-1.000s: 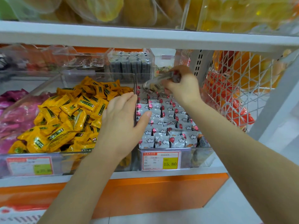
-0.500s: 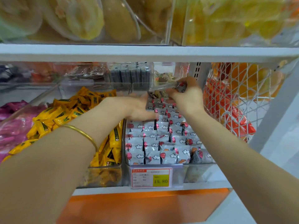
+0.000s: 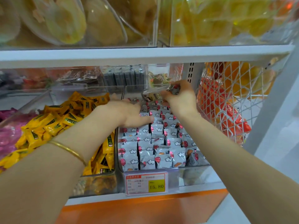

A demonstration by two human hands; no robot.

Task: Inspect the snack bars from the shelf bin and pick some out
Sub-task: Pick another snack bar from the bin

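The right hand is clenched round a small bundle of snack bars at the back of the clear bin, just above the rows stored there. The bundle's long axis lies nearly level, running left to right, and its free end points left toward the left hand. That hand is spread palm down over the rear rows with fingers straight and thumb stretched to the right, grasping nothing. The packed bars stand on edge in grey wrappers printed with clouds and red balloons, filling the bin in rows from front to back. A price tag reading 15.80 is clipped to the bin's front wall. A gold bangle circles the left wrist. Just left sits a bin of yellow packets, with pink packets beyond it. To the right, a white wire basket holds orange packs. A white shelf board runs overhead, and an orange panel fronts the base.
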